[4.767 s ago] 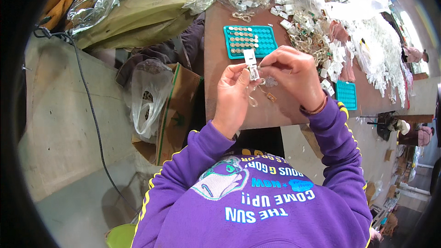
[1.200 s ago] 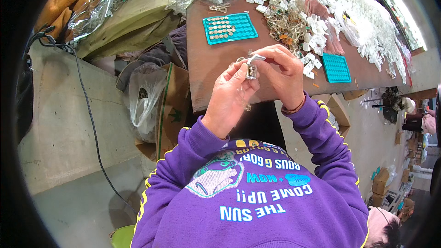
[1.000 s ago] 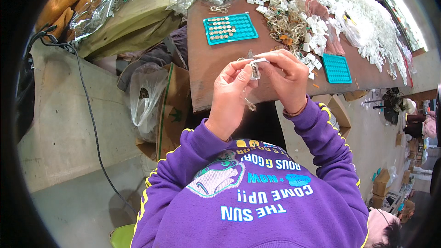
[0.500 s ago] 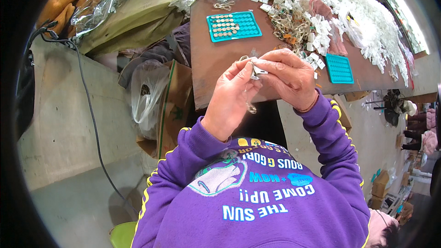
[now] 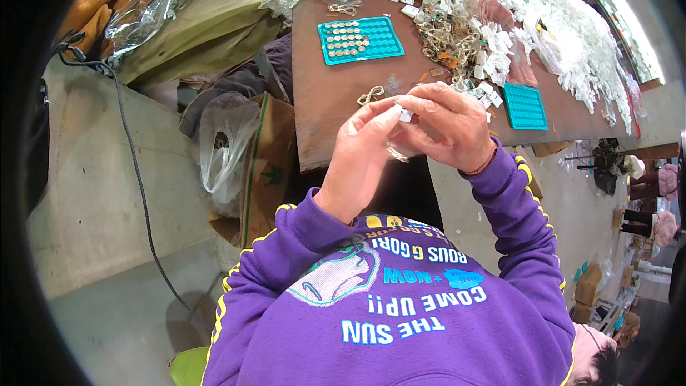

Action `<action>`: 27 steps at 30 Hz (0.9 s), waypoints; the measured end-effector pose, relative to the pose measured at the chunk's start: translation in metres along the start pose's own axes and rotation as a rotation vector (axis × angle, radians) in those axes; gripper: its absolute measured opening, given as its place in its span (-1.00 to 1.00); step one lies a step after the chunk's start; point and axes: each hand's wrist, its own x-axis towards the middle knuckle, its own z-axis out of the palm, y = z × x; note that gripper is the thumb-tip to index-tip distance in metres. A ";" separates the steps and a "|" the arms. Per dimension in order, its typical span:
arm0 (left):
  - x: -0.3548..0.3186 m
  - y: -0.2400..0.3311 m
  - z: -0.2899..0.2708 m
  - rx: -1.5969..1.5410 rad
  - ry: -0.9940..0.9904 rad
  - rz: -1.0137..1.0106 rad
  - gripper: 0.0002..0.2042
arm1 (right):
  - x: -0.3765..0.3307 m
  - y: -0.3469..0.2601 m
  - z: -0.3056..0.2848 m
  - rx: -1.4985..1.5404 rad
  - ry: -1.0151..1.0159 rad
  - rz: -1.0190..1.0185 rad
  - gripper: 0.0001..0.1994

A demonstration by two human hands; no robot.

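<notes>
Small white tag (image 5: 405, 115) — both hands' grip

Brown counter (image 5: 336, 93) over a grey concrete floor (image 5: 93, 193); black cable (image 5: 136, 179) trailing across it, cardboard box (image 5: 268, 164) leaning beside, daylight at upper right.

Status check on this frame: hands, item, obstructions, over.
Left hand and right hand pinch small white piece together above brown table. Nothing between hands and table.

Purple sweatshirt (image 5: 400, 314) — yellow-piped sleeves, printed front graphic — and a thin band on the right wrist (image 5: 480, 169).
</notes>
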 end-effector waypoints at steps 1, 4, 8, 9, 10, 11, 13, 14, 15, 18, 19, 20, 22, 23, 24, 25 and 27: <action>-0.001 0.001 0.001 0.104 0.024 0.041 -0.75 | 0.000 0.000 -0.001 0.016 0.006 0.013 -0.69; -0.001 0.001 0.004 0.281 0.140 0.093 -0.73 | 0.001 0.002 -0.002 0.044 -0.006 0.011 -0.70; 0.000 -0.001 0.003 0.269 0.158 0.062 -0.76 | -0.002 0.005 -0.002 0.023 -0.008 -0.042 -0.72; 0.000 -0.002 0.002 0.252 0.157 0.045 -0.76 | -0.004 0.005 0.000 0.016 0.000 -0.033 -0.73; 0.000 -0.003 0.000 0.228 0.139 0.034 -0.76 | -0.007 0.005 0.001 0.007 -0.004 -0.019 -0.74; 0.001 -0.003 -0.002 0.203 0.135 -0.006 -0.78 | -0.010 0.004 0.004 -0.001 0.037 -0.005 -0.74; 0.001 -0.005 -0.007 0.137 0.088 -0.073 -0.80 | -0.017 0.000 0.010 -0.028 0.097 0.031 -0.76; 0.001 -0.008 -0.009 0.023 0.073 -0.080 -0.80 | -0.021 -0.003 0.014 -0.019 0.124 0.079 -0.74; 0.001 -0.010 -0.010 -0.089 0.060 -0.086 -0.80 | -0.024 -0.005 0.017 -0.013 0.132 0.092 -0.72; 0.003 -0.014 -0.017 -0.180 0.125 -0.047 -0.79 | -0.029 -0.002 0.022 0.071 0.115 0.185 -0.68; 0.005 -0.013 -0.020 -0.149 0.150 0.005 -0.79 | -0.029 0.003 0.019 0.079 0.081 0.228 -0.68; 0.008 -0.011 -0.024 -0.120 0.177 0.054 -0.79 | -0.028 0.010 0.016 0.081 0.040 0.273 -0.68; 0.015 -0.005 -0.032 -0.026 0.143 0.212 -0.81 | -0.021 0.033 0.012 -0.051 0.017 0.380 -0.76; 0.019 -0.003 -0.037 0.037 0.156 0.270 -0.81 | -0.016 0.046 0.011 -0.071 -0.053 0.391 -0.81; 0.022 0.000 -0.040 0.091 0.150 0.339 -0.81 | -0.011 0.057 0.013 -0.092 -0.126 0.399 -0.86; 0.025 0.001 -0.044 0.097 0.149 0.338 -0.81 | -0.008 0.065 0.017 -0.126 -0.177 0.362 -0.88; 0.027 0.002 -0.049 0.124 0.151 0.352 -0.81 | -0.002 0.075 0.026 -0.205 -0.307 0.318 -0.89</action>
